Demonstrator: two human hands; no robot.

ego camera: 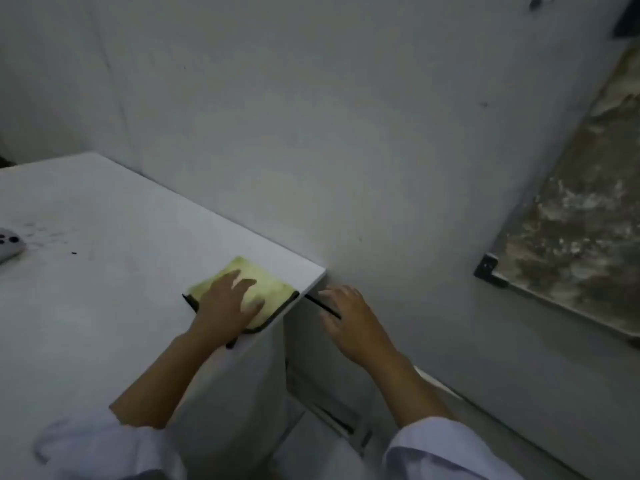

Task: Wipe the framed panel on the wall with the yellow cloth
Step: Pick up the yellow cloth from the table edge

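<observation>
The yellow cloth, folded and edged in dark trim, lies on the near right corner of the white table top. My left hand rests flat on the cloth with its fingers spread. My right hand hovers just off the table's corner, fingers loosely curved. A thin dark strip runs from the cloth's corner across those fingers; whether they grip it is unclear. The framed panel, mottled brown and grey with a thin metal frame, hangs on the wall at the far right, well away from both hands.
A pale grey wall rises behind the table. A small light-coloured device lies at the table's left edge. Below the corner, the white cabinet side drops to the floor. A dark object sits at the top right.
</observation>
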